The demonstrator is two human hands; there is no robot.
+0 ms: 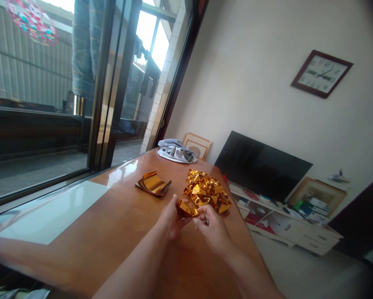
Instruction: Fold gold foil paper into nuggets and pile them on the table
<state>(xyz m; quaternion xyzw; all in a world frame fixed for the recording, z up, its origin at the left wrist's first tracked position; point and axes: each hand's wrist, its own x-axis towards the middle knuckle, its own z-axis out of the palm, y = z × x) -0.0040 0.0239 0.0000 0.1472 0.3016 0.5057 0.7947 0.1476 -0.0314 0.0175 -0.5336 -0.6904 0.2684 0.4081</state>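
Both hands are on one gold foil piece (188, 209), held above the wooden table (111, 243), near side of the foil pile. Left hand (173, 218) has its left end: thumb up along the edge, fingers curled under, clamped on the foil. Right hand (214, 229) has thumb and index finger together, pinching the right end; the other fingers are curled in. Exact fold state can't be read, too small.

Pile of crumpled-looking gold foil shapes (207, 190) sits just beyond the hands, toward the table's right edge. Stack of gold sheets (154, 183) lies left of the pile, well apart from it; top sheet curls up at the far side. Far end of table: light-coloured cloth bundle (176, 152), with a wooden frame (201, 142) upright just behind it.

Off the table, right: dark TV (262, 166) on a white cabinet (309, 244), square-framed clock (322, 74) on the wall above. Left: glass sliding door (40, 137) alongside the table.
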